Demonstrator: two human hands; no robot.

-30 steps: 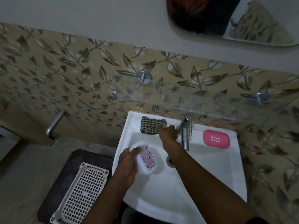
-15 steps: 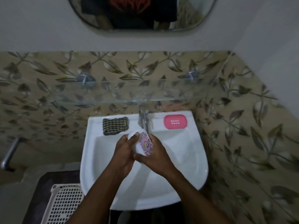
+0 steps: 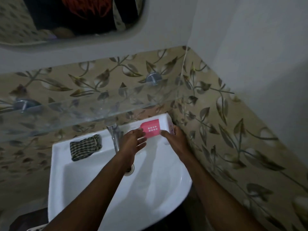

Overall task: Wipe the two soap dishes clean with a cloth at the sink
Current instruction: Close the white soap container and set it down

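item: white sink (image 3: 56,172), wall-mounted in a corner of leaf-patterned tile.
item: pink soap dish (image 3: 152,129), on the sink's rear right corner, slotted face up, just right of the tap (image 3: 115,137).
item: left hand (image 3: 131,142), reaching past the tap; fingers straight and spread, laid on the near left end of the pink soap dish. pink shows between them.
item: right hand (image 3: 175,140), at the sink's right rim against the tiled wall; fingers curled round the white soap dish (image 3: 171,129). only a patterned sliver of it shows beside the pink one, and it is blurred.
item: checked cloth (image 3: 85,146), bunched on the rear left rim, left of the tap, well apart from both hands.
item: drain (image 3: 130,170), in the basin, partly under the left forearm.
item: glass shelf (image 3: 75,114), on metal pegs above the tap.
item: mirror (image 3: 75,17), on the wall above the shelf.
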